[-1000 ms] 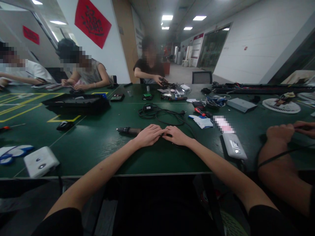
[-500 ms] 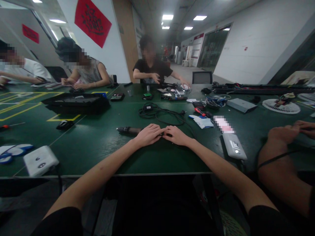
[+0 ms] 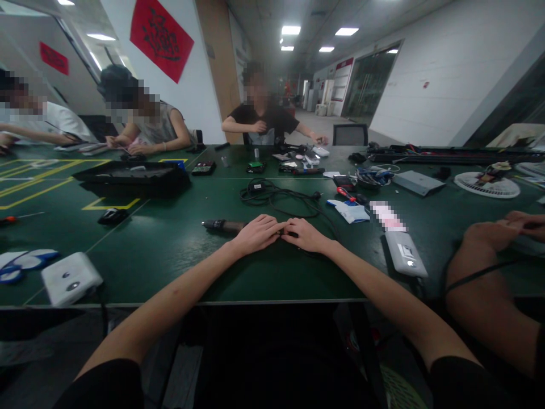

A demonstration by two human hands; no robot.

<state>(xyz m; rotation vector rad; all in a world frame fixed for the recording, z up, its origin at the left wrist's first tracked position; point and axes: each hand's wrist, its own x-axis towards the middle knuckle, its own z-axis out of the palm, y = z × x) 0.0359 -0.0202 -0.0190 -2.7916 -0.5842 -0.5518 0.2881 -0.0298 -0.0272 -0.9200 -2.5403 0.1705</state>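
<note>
An electric screwdriver (image 3: 222, 226) lies on the green table with its tip pointing left. My left hand (image 3: 258, 234) is closed over its rear half, palm down. At the tail end, my right hand (image 3: 304, 234) pinches a small dark part that looks like the cable connector; the fingers mostly hide it. Both hands meet there, fingertips almost touching. Just beyond them a black cable (image 3: 276, 199) lies in loose loops, one strand running down toward my right hand.
A black tray (image 3: 131, 177) stands at the left, with a white adapter box (image 3: 71, 278) near the front edge. To the right are a blue-white packet (image 3: 351, 212), a white power bank-like device (image 3: 406, 254) and a neighbour's arm (image 3: 489, 272). Co-workers sit across the table.
My hands and the screwdriver hold still. The person across the table has drawn one hand in toward the chest and shifted the other slightly off a white object.
</note>
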